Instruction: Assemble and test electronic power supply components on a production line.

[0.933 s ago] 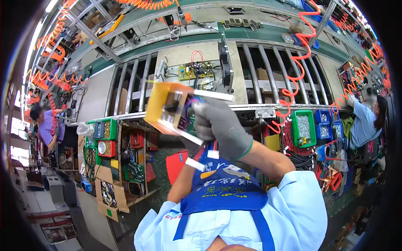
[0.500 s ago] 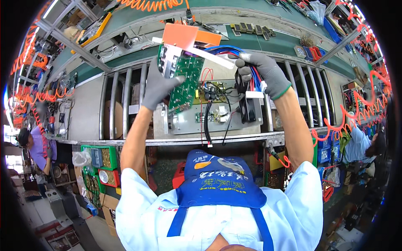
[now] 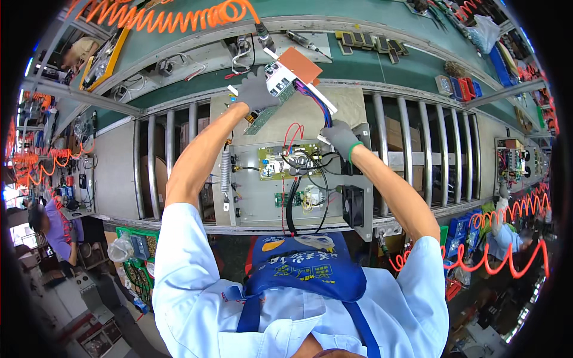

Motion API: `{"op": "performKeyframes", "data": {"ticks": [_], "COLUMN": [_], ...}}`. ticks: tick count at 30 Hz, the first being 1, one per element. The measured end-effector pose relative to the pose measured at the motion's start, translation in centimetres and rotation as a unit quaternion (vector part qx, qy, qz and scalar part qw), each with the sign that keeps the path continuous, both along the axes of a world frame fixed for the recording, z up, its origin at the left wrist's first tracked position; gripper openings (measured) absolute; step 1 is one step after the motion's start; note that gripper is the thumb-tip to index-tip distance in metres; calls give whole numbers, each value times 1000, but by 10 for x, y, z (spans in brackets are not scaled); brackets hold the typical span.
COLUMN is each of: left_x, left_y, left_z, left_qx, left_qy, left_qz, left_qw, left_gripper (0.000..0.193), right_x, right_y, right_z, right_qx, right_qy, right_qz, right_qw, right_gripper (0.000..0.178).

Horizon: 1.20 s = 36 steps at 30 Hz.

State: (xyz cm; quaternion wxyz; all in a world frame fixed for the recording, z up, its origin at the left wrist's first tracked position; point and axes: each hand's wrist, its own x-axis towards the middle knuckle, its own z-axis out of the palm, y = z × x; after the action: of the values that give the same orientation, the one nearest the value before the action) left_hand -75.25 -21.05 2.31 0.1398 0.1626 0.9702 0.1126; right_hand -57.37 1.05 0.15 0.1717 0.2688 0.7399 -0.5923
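Note:
My left hand, in a grey glove, is closed on the edge of a green circuit board. The board is tilted above the back of a metal plate and carries white parts, white strips and an orange sheet. From it a bundle of blue and purple wires runs to my gloved right hand, whose fingers are wrapped around the bundle. Below my hands, the plate bears a yellowish board, a small green board, loose black cables and a black fan.
Metal rollers flank the plate on both sides. Behind it, a power screwdriver hangs on an orange coiled hose. Several dark blocks lie on the green bench. Another person works at far left.
The circuit board with its orange sheet has swung away from me and tilted over, uncovering the plate. My right hand has come nearer and left, drawing the wires down.

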Motion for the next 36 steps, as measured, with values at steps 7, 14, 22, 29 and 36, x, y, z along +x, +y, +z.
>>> {"op": "performKeyframes", "data": {"ticks": [7, 14, 22, 29, 36], "left_x": [-23, -35, 8, 141, 162], "left_y": [22, 40, 28, 27, 41], "left_z": [-69, -114, -122, -109, -112], "left_qx": [-50, -41, 55, 237, -114], "left_qy": [-29, -34, 228, -4, -8], "left_qz": [-91, -186, -159, -8, -91], "left_qw": [994, 981, 959, 971, 989], "left_gripper": [113, 110, 79, 25, 16], "right_x": [-25, -75, -86, -98, -119], "right_y": [1, -3, -7, 24, 23], "right_z": [-63, -95, -36, -1, -3], "right_qx": [192, 177, 27, -169, 217], "right_qy": [108, 130, -124, -175, 7], "right_qz": [342, 655, 376, 187, 328], "right_qw": [913, 723, 918, 952, 920], "right_gripper": [43, 33, 47, 36, 30]}}
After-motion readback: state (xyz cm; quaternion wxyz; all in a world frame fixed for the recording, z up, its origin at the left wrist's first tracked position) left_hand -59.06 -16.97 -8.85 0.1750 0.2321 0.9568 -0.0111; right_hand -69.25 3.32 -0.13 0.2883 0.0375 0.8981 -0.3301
